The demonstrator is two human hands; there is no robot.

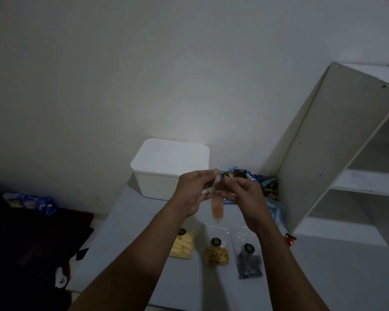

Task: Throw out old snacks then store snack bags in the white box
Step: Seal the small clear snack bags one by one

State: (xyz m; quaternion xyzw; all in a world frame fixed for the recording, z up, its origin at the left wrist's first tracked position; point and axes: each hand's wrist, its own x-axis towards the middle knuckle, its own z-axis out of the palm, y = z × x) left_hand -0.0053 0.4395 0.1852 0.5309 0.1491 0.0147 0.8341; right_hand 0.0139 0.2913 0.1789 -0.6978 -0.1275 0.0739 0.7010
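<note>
Above the table, both hands hold a small clear bag of orange snack [217,209] by its top, edge-on to the camera. My left hand [194,191] pinches its upper left side. My right hand [245,196] pinches the top from the right. Behind them stands the white box [166,173] with its lid on. Three clear snack bags lie in a row nearer me: yellow sticks [183,245], golden pieces [217,254] and dark pieces [249,261].
A pile of blue and dark wrapped snacks [265,185] lies between the box and a white shelf unit [337,153] at the right. A small red object [290,239] sits by the shelf's base. Dark cloth and a blue packet [38,204] lie on the floor at left.
</note>
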